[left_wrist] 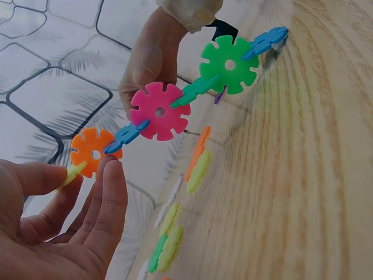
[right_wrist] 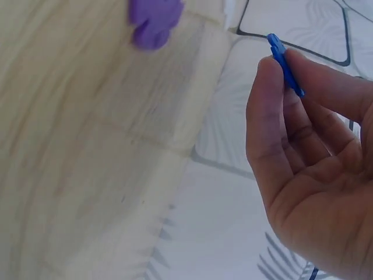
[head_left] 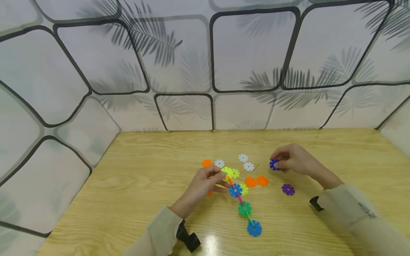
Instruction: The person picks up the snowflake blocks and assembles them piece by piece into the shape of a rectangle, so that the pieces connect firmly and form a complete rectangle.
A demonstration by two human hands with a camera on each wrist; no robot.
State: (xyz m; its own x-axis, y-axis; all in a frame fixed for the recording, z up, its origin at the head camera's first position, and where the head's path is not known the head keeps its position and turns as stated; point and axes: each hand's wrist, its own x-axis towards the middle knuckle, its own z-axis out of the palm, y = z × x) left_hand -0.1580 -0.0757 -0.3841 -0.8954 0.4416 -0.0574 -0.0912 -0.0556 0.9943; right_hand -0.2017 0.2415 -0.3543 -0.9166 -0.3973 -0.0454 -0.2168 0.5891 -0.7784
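Observation:
My left hand [head_left: 205, 181] pinches a yellow notched plastic disc [left_wrist: 71, 175] at one end of a chain of slotted snowflake discs. From that disc, an orange disc [left_wrist: 87, 143], a blue one, a pink disc [left_wrist: 160, 111], two green ones and an end blue disc [head_left: 254, 228] follow, joined slot to slot at angles. The chain slants toward the front of the table in the head view. To the right, my right hand [head_left: 296, 160] pinches a loose dark blue disc [right_wrist: 285, 65] between thumb and index finger. That disc is seen edge-on in the right wrist view.
Loose discs lie on the wooden table [head_left: 144, 185]: several white, yellow and orange ones [head_left: 262, 181] around and behind the left hand. A purple disc [head_left: 288, 189] lies below the right hand. Behind the table rises a patterned wall [head_left: 253, 53].

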